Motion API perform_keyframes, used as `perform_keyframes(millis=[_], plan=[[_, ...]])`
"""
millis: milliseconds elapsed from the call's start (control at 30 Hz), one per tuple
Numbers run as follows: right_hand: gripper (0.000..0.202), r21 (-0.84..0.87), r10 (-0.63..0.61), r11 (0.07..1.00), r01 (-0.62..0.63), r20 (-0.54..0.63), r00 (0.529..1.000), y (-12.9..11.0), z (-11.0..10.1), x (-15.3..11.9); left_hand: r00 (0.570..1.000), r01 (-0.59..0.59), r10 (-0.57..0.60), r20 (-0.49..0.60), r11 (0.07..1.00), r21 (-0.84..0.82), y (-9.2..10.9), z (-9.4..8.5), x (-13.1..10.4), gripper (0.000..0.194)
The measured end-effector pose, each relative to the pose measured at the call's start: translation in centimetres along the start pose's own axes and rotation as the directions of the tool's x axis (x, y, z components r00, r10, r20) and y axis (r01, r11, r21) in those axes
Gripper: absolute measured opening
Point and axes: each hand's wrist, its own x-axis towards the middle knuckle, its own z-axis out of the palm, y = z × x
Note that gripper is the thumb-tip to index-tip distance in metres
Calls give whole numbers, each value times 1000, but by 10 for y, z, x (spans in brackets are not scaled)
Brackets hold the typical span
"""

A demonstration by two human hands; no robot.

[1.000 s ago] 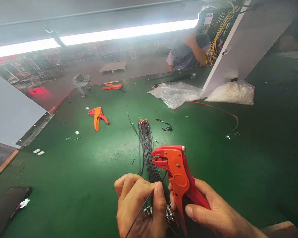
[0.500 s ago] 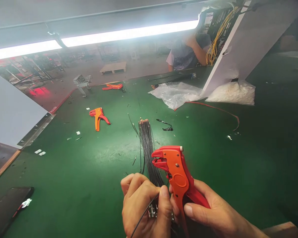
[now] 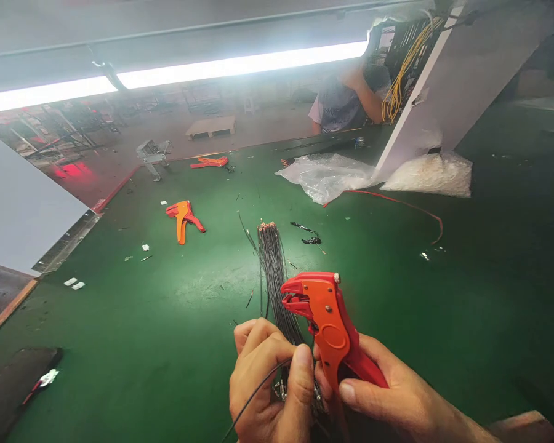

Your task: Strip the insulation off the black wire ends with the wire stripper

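Observation:
In my right hand [image 3: 397, 387] is an orange and red wire stripper [image 3: 327, 314], gripped by its handles, with its jaws pointing left and parted. My left hand [image 3: 272, 381] is closed, thumb against forefinger, on a thin black wire [image 3: 253, 394] that trails down to the lower left. The wire's other end is hidden between the two hands. Beyond and beneath them lies a bundle of black wires [image 3: 274, 271], with bare copper at the far ends. Small metal terminals [image 3: 281, 389] show under my left hand at the bundle's near end.
Two more wire strippers lie on the green table, one nearer [image 3: 183, 218] and one farther [image 3: 210, 162]. A clear plastic bag [image 3: 327, 175] and a bag of white pieces [image 3: 429, 175] are at the back right. A dark phone-like object [image 3: 23, 381] lies left. A person [image 3: 346, 101] sits beyond.
My left hand has shifted slightly right and up, and its thin black wire now bows more. The wire stripper has hardly moved.

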Motion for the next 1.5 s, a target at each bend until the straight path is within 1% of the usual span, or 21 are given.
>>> perform_keyframes(millis=[67,167,267,367,467,600,733,833,933,1000,1067,1233,1400,1500], plan=[[33,20,-13,1000,13,18,1000,0,1,0,998,45,-46,-34,999,-24,0,3,-1,25],[36,36,-8,999,8,25,1000,0,1,-2,993,107,-110,-42,991,-75,-2,4,-4,25],[37,4,29,1000,-29,-35,999,-2,3,-4,984,162,-170,-60,979,-125,-4,5,-7,25],[42,-37,57,998,-60,-83,995,-6,6,-6,979,178,-190,-73,973,-149,-4,5,-8,24],[44,-84,59,994,-65,-77,995,-8,7,-6,980,177,-189,-58,971,-162,-3,6,-7,23],[43,-109,6,994,-7,-10,1000,-7,4,-3,979,190,-199,-44,969,-156,-3,6,-8,23],[42,-123,10,992,-13,-25,1000,-4,2,-3,980,180,-189,-54,974,-138,-3,6,-8,24],[42,-134,22,991,-23,-8,1000,-4,1,-4,983,172,-178,-38,977,-128,-3,6,-7,25],[39,-165,32,986,-34,-12,999,-5,1,-4,987,150,-156,-48,983,-105,-3,6,-7,25],[36,-187,39,981,-43,-22,999,-6,3,-4,989,127,-133,-57,988,-91,-4,7,-7,25],[36,-182,57,981,-66,-58,997,-7,5,-4,992,106,-110,-58,991,-81,-6,7,-8,24],[49,-126,73,988,-92,-144,987,-9,12,-7,994,86,-89,-68,995,-51,-10,8,-10,24],[54,-163,116,976,-146,-180,977,-11,14,-10,994,88,-90,-68,996,-25,-10,9,-10,24],[57,-175,119,972,-155,-198,973,-12,13,-10,994,80,-82,-70,997,-23,-9,9,-8,24]])
